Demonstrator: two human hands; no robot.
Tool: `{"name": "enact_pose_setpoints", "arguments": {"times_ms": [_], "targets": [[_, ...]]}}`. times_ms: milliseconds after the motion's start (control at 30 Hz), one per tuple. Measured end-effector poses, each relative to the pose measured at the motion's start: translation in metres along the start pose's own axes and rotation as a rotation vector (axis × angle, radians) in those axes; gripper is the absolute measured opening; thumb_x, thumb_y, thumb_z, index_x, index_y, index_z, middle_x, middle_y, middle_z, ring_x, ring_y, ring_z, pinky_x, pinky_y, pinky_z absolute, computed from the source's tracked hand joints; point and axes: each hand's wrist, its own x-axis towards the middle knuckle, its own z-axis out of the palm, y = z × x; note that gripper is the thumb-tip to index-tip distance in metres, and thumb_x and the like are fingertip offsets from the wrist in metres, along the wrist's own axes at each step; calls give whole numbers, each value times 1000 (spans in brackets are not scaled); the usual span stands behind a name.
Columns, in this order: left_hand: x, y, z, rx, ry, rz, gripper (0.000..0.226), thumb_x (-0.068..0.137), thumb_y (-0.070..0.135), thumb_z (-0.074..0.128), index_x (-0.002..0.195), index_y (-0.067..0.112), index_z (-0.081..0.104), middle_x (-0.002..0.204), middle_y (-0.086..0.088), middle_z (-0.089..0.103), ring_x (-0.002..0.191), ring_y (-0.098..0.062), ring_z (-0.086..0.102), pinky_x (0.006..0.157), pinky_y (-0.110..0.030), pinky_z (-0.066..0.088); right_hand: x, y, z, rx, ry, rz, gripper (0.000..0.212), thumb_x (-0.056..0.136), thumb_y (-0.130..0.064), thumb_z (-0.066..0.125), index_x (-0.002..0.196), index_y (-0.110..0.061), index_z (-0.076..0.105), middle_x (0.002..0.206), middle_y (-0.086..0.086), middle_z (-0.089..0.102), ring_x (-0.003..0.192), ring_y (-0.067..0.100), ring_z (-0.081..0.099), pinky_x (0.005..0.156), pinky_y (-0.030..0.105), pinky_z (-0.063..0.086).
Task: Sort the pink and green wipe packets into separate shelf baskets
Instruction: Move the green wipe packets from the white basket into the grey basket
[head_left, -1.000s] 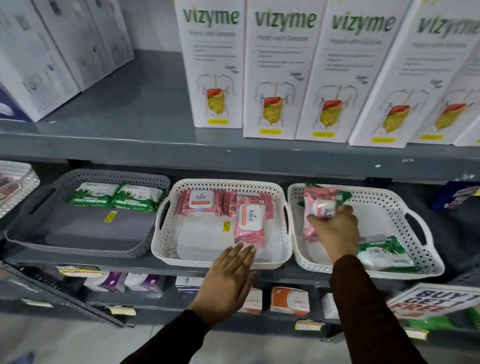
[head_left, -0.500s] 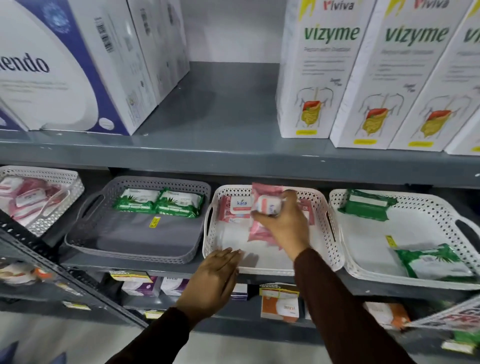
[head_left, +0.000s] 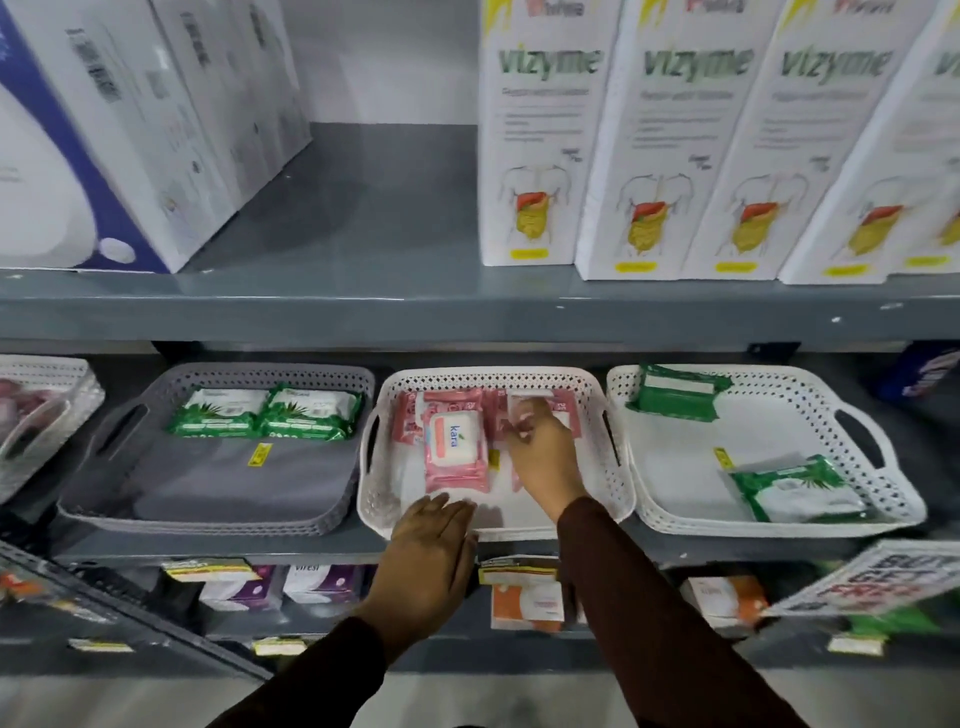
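The middle white basket (head_left: 597, 499) was the landmark, and it held the pink packets (head_left: 456, 447). To its left sat a gray basket (head_left: 208, 499) with two green packets (head_left: 265, 413) at the back. On the front rim of the middle basket, the left hand (head_left: 434, 551) lay flat with its fingers (head_left: 441, 512) together, holding nothing. Inside the basket, the right hand (head_left: 543, 454) reached toward the back, and its fingers (head_left: 519, 418) seemed to rest on a pink packet; I could not tell if they pinched it. If the hand pulled out fast, it might knock the stacked pink packets crooked. To the right, another white basket (head_left: 883, 499) held two green packets, well apart. The low upper shelf (head_left: 467, 306) left little room above.
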Motion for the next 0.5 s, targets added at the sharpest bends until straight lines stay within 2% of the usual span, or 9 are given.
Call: {"name": "enact_pose_setpoints", "arguments": {"times_ms": [133, 200, 267, 333, 400, 500], "targets": [[22, 49, 18, -24, -52, 75, 48, 100, 33, 36, 131, 4, 58, 129, -12, 63, 123, -31, 55, 111, -36, 24, -4, 31, -64, -38, 270, -50, 9, 90, -17, 60, 97, -22, 62, 94, 1, 71, 83, 21, 67, 72, 32, 54], [36, 71, 27, -39, -64, 126, 49, 100, 33, 37, 134, 3, 54, 135, -14, 59, 128, -32, 50, 114, -36, 19, 1, 53, -100, -179, 376, -2, 9, 88, -23, 62, 97, -20, 64, 97, 6, 71, 85, 26, 66, 73, 35, 55], [50, 94, 38, -62, -78, 170, 51, 101, 35, 34, 141, 6, 47, 143, -12, 51, 136, -31, 41, 117, -34, 11, 8, 82, -141, -433, 346, 184, 26, 87, -29, 59, 110, -17, 62, 110, 13, 66, 99, 32, 63, 84, 42, 54], [64, 114, 47, -90, -104, 213, 54, 104, 38, 29, 149, 10, 33, 154, -7, 35, 145, -26, 25, 119, -33, 5, 13, 110, -180, -674, 259, 484, 44, 87, -36, 54, 125, -14, 53, 132, 18, 52, 122, 39, 49, 98, 52, 45], [76, 131, 55, -92, -138, 262, 58, 104, 43, 19, 152, 11, 25, 159, -4, 24, 149, -20, 10, 119, -35, 6, 16, 134, -205, -724, 179, 680, 56, 89, -48, 50, 134, -14, 45, 150, 21, 32, 138, 43, 29, 106, 60, 35], [89, 153, 65, -62, -177, 330, 63, 102, 46, 10, 152, 12, 26, 160, -3, 23, 149, -19, 7, 119, -33, 0, 25, 161, -220, -662, 68, 768, 67, 89, -62, 47, 131, -11, 49, 160, 25, 14, 147, 46, 8, 113, 64, 21]]}}
